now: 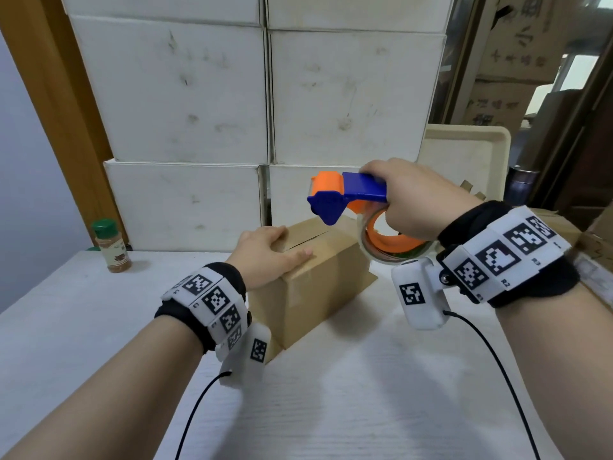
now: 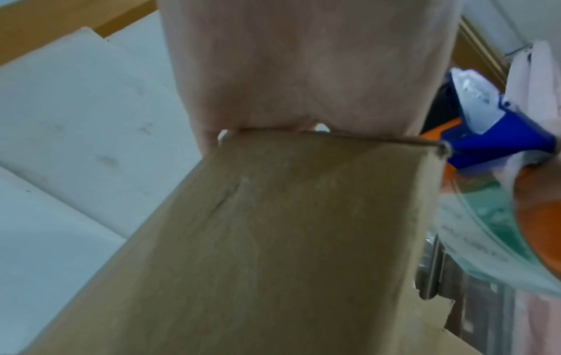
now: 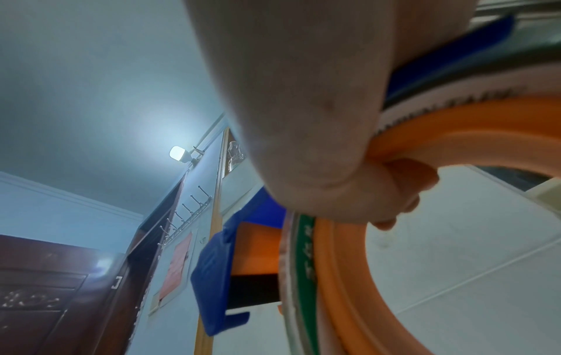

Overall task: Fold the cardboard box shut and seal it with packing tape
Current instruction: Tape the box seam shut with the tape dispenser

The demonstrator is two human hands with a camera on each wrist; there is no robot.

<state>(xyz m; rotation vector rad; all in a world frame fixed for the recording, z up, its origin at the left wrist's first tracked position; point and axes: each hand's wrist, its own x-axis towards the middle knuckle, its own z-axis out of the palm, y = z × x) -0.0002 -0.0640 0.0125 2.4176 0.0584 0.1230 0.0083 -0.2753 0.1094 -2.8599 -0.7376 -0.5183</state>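
A small brown cardboard box (image 1: 308,293) stands on the white table (image 1: 365,393), its top flaps folded down with a dark seam between them. My left hand (image 1: 268,254) lies flat on the top flaps, fingers straight, pressing them down; the left wrist view shows the palm (image 2: 303,72) against the box's side (image 2: 273,240). My right hand (image 1: 418,197) grips a blue and orange tape dispenser (image 1: 345,197) with a clear tape roll (image 1: 391,244), held in the air just above the box's far right end. The right wrist view shows fingers (image 3: 400,182) curled through the orange ring (image 3: 349,276).
Stacked white cartons (image 1: 258,104) form a wall right behind the box. A spice jar with a green cap (image 1: 111,247) stands at the table's back left. A cream tray (image 1: 467,154) and brown cartons (image 1: 517,71) are at the back right.
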